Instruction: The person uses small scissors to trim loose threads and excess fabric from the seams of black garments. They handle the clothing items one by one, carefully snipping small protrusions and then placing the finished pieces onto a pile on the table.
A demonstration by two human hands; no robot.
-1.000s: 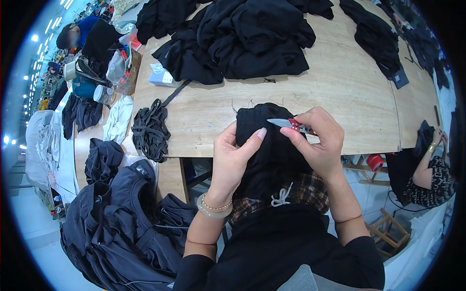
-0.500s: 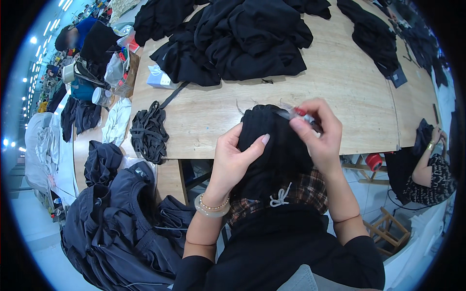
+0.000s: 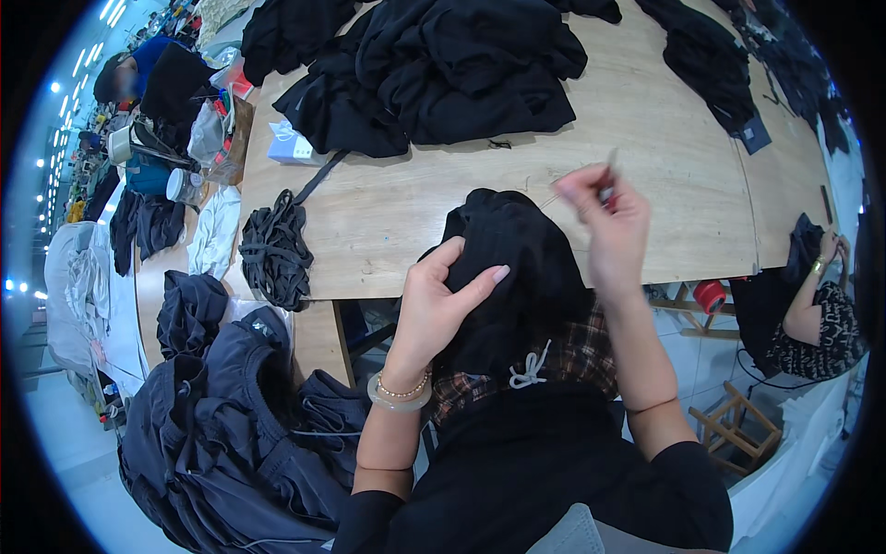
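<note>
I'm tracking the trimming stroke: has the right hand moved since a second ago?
Yes. The right hand has lifted off the black garment, farther over the wooden table.

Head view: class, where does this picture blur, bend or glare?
Head view: the right hand and the small tool it pinches are motion-blurred; the left hand on the black garment is sharp; the table edge bows with the fisheye; ceiling lights glare at left.

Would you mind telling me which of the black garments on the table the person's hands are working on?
The black garment at the near table edge: the left hand grips it, unlike the big pile across the table.
</note>
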